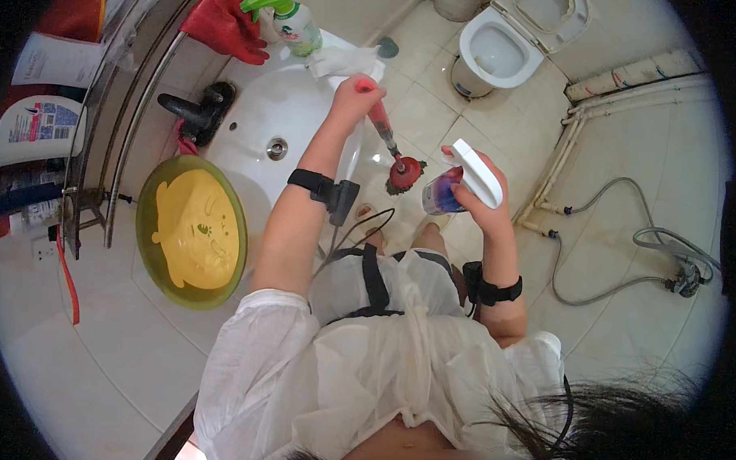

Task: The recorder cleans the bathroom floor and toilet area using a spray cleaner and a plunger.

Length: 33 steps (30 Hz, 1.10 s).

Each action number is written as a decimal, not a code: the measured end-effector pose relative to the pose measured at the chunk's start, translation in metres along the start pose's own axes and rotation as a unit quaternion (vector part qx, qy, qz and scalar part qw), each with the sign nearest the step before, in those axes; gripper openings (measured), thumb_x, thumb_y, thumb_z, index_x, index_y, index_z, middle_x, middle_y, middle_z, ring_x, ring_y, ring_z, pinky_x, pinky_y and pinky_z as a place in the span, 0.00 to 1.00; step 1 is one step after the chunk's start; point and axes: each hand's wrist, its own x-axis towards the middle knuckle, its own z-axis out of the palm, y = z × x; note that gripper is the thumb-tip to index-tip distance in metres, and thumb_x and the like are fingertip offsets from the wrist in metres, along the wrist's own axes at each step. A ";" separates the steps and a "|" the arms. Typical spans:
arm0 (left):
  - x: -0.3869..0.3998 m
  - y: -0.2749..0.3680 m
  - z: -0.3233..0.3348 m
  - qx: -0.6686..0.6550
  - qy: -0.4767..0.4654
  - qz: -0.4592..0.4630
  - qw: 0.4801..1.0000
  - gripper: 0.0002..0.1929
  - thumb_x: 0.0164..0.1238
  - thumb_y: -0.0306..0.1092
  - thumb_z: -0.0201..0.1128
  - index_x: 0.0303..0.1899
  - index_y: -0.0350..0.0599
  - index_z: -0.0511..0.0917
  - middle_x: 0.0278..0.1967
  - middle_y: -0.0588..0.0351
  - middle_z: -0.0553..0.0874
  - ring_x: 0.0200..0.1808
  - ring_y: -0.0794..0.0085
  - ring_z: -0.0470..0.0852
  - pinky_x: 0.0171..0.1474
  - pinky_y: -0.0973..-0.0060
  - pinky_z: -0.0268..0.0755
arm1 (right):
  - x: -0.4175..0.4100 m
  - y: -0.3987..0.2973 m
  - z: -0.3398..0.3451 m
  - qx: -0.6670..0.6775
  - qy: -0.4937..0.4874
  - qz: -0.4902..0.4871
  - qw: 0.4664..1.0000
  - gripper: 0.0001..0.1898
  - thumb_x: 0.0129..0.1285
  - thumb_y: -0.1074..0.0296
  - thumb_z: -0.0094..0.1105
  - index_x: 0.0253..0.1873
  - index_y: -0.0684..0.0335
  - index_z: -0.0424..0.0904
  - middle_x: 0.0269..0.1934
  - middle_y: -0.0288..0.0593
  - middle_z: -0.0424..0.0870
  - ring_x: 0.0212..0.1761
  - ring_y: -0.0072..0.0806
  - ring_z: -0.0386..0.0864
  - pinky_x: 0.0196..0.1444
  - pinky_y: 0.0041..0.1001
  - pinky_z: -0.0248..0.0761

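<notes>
My left hand (357,102) grips the red handle of a scrubbing brush (404,173), whose round red head with dark bristles points down over the tiled floor. In my right hand (487,201) is a spray bottle (442,193) with a white trigger head and blue-purple contents, held just right of the brush head. Beside my left forearm is the white washbasin (256,110), with a white cloth (343,60) and a green-headed spray bottle (297,30) on its far rim.
A yellow-green basin (190,284) leans at the washbasin's left, near the black faucet (199,111). Red rubber gloves (223,24) hang on a metal rail. The toilet (502,49) stands open at the far side, near a bin (461,3). Pipes and a grey hose (584,298) run along the right wall.
</notes>
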 end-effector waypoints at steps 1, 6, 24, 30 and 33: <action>-0.001 0.000 0.004 -0.001 0.001 -0.001 1.000 0.06 0.49 0.29 0.61 0.27 0.42 0.72 0.24 0.60 0.78 0.25 0.78 0.74 0.28 0.82 0.67 | -0.001 -0.002 0.000 0.000 -0.001 0.001 1.000 0.24 0.40 0.78 0.52 0.49 0.68 0.69 0.45 0.41 0.76 0.37 0.20 0.72 0.42 0.20 0.67; 0.004 0.011 0.024 0.040 0.028 0.073 0.996 0.03 0.47 0.25 0.56 0.26 0.42 0.70 0.21 0.59 0.76 0.23 0.78 0.74 0.22 0.81 0.65 | -0.015 -0.006 -0.021 0.006 0.039 0.011 0.999 0.25 0.42 0.79 0.52 0.51 0.68 0.67 0.47 0.42 0.76 0.38 0.20 0.73 0.43 0.20 0.67; 0.007 0.001 0.007 -0.176 0.186 -0.063 0.965 0.14 0.45 0.28 0.62 0.32 0.43 0.65 0.26 0.57 0.72 0.25 0.72 0.75 0.18 0.73 0.70 | -0.042 -0.009 -0.076 -0.047 0.180 0.020 0.982 0.22 0.44 0.76 0.55 0.49 0.68 0.71 0.40 0.37 0.77 0.35 0.18 0.72 0.40 0.19 0.66; 0.011 -0.005 -0.004 -0.026 0.152 0.033 0.987 0.14 0.48 0.29 0.65 0.36 0.40 0.69 0.32 0.56 0.77 0.32 0.75 0.76 0.36 0.77 0.72 | -0.030 -0.006 -0.056 -0.026 0.139 0.032 0.989 0.23 0.42 0.77 0.53 0.50 0.65 0.71 0.35 0.33 0.75 0.35 0.17 0.71 0.40 0.17 0.64; 0.006 -0.008 -0.007 -0.031 0.123 0.044 0.991 0.17 0.43 0.29 0.67 0.36 0.40 0.69 0.31 0.56 0.76 0.32 0.75 0.75 0.37 0.79 0.70 | -0.023 -0.004 -0.046 -0.001 0.098 0.028 0.995 0.24 0.41 0.77 0.53 0.50 0.65 0.71 0.36 0.35 0.75 0.35 0.18 0.71 0.39 0.17 0.64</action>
